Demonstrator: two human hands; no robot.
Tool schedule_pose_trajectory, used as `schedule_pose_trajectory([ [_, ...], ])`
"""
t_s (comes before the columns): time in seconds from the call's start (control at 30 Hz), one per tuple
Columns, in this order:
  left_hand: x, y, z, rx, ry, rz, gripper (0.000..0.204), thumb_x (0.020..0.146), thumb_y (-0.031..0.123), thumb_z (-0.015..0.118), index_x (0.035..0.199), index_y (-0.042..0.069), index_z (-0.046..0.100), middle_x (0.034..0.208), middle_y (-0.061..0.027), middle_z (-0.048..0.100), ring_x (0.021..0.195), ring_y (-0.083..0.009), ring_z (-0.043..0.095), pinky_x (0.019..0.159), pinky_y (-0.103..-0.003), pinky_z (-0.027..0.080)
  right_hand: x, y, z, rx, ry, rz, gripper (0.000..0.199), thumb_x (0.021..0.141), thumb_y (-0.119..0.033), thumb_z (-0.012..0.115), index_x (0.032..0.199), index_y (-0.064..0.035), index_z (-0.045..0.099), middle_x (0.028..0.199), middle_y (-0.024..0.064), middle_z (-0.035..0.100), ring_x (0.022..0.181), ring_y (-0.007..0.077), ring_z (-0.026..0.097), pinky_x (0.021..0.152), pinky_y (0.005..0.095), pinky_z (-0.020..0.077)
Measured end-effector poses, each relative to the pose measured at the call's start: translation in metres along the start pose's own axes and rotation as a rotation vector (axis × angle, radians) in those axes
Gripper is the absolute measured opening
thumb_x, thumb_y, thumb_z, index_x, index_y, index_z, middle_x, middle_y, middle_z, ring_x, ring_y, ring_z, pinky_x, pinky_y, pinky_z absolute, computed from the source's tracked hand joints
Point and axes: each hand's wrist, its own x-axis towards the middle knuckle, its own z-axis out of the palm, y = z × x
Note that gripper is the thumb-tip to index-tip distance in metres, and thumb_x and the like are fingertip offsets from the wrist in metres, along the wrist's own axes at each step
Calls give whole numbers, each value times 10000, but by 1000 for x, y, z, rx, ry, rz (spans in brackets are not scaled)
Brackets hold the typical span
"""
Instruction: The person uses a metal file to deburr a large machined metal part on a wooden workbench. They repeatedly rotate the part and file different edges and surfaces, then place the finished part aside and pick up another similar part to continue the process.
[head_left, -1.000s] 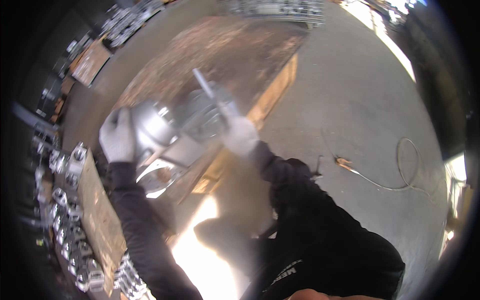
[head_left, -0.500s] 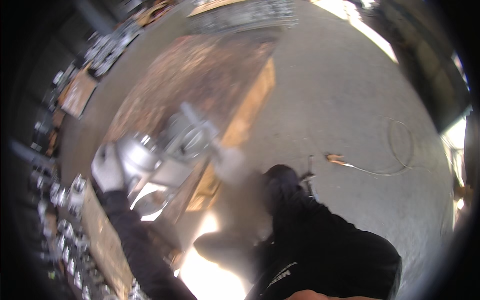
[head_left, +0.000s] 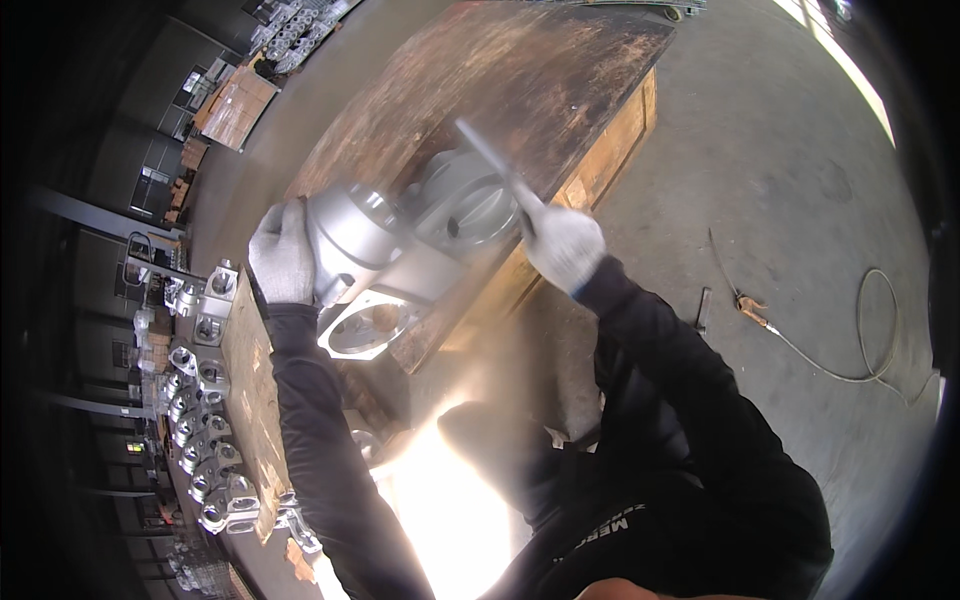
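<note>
- At far left, we see rows of silver castings [head_left: 205,440] standing against a long wooden panel [head_left: 252,365]; they crowd the space beside our left forearm.
- Farther back on that side, a pallet of brown boxes [head_left: 238,105] sits across a strip of floor from the table.
- Our left hand [head_left: 282,252], in a pale glove, is curled against the left side of the silver casting [head_left: 360,232]; we cannot tell whether its fingers grip the edge or only press.
- The casting lies at the near end of the worn wooden table [head_left: 420,80], a ringed opening facing us.
- Just right of it is a silver ringed part [head_left: 475,205]; we cannot tell whether the two are one piece.
- Our gloved right hand [head_left: 565,247] is closed around a slim grey tool [head_left: 485,152], which slants up and left over the ringed part, close by the table's right edge.
- Beyond that edge, grey floor [head_left: 770,150] stretches rightward.
- Low in view, our dark top [head_left: 700,510] bears white lettering.
- On the floor lie a short metal bar [head_left: 704,310], an orange-handled nozzle [head_left: 750,306] and its looping hose [head_left: 862,335].
</note>
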Motion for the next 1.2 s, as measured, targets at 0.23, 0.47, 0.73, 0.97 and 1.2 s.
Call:
schedule_pose_trajectory([
  [0.23,0,2,2,-37,-35,-26,354,1017,255,668,1056,-85,760,903,-128,783,848,-168,696,825,-329,537,21,34,14,94,276,-188,547,1014,-169,671,1550,-185,566,686,174,669,590,363,677,550,489,535],
  [0.47,3,-3,0,-76,-28,-22,362,1023,267,662,1081,-74,765,964,-138,791,905,-173,707,852,-329,538,13,58,16,183,128,-168,531,1036,-127,613,1564,-155,564,789,234,706,669,410,711,624,467,589],
  [0.73,3,-3,-4,-4,-41,-99,384,1036,284,658,1179,-64,735,1051,-146,782,960,-207,719,870,-341,553,73,115,-16,784,-542,25,494,1134,-178,564,1604,-42,499,1470,152,666,1322,155,612,1177,298,452],
  [0.97,-3,8,1,-194,-46,-203,327,1056,287,653,1082,-29,733,961,-111,758,849,-190,704,780,-320,554,100,112,-27,477,-572,-74,502,1139,-230,555,1632,-158,492,825,44,627,675,90,564,749,244,583],
  [1.2,3,-2,2,-138,-28,-108,284,1057,233,665,984,-29,745,879,-51,724,808,-120,631,749,-302,518,122,107,-21,452,-548,-207,518,1127,-260,534,1632,-158,483,1116,137,762,868,165,696,819,331,578],
])
